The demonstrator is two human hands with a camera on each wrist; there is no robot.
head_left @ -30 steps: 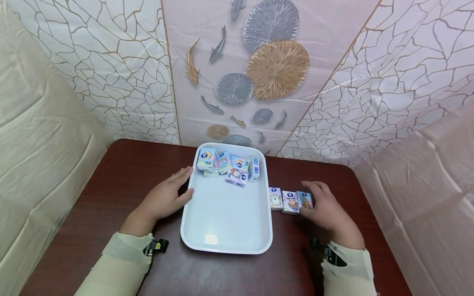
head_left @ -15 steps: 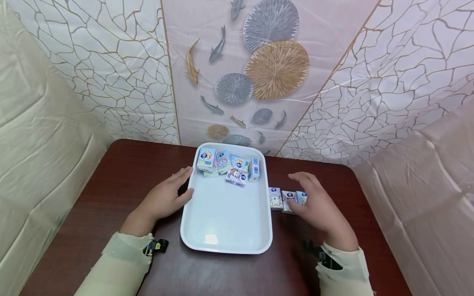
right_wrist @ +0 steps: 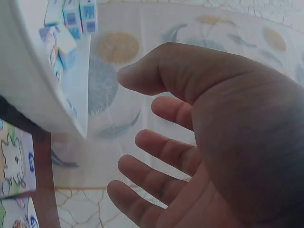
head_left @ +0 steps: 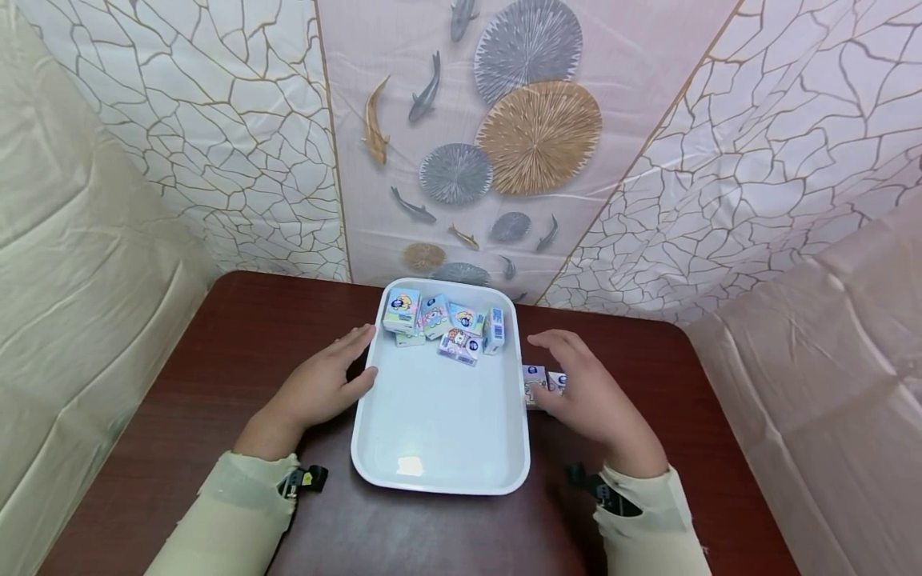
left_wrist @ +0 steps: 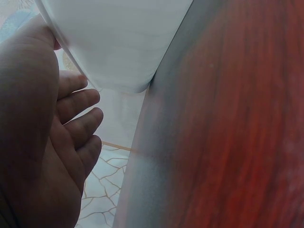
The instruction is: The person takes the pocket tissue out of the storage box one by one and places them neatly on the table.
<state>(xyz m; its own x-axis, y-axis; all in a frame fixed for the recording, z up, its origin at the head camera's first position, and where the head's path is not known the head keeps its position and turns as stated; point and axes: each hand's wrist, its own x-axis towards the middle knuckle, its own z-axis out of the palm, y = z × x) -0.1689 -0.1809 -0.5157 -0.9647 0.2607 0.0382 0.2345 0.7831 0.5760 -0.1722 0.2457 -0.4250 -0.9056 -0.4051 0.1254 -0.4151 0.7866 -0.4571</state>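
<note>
A white rectangular tray [head_left: 439, 432] lies on the table with several small cartoon-printed tissue packs [head_left: 461, 346] heaped at its far end. My left hand [head_left: 320, 388] rests its fingertips and thumb against the tray's left rim. In the left wrist view, the fingers of the left hand [left_wrist: 38, 128] are loosely extended beside the tray wall [left_wrist: 118, 42]. Right of the tray, my right hand [head_left: 594, 400] hovers with thumb and fingers spread around nothing. It partly covers the row of tissue packs [head_left: 535, 374] on the table; two show, and the rightmost is hidden.
Dark red-brown wooden table [head_left: 446, 536] bears the tray. Behind it hangs a patterned cloth [head_left: 403, 176] with fish and round leaves. Beige padded cloth [head_left: 850, 360] borders the right side, and similar cloth [head_left: 79, 240] the left.
My right hand has shifted left from the rightmost tissue pack on the table toward the tray's right rim, without taking any pack. My left hand, tray and packs have stayed put.
</note>
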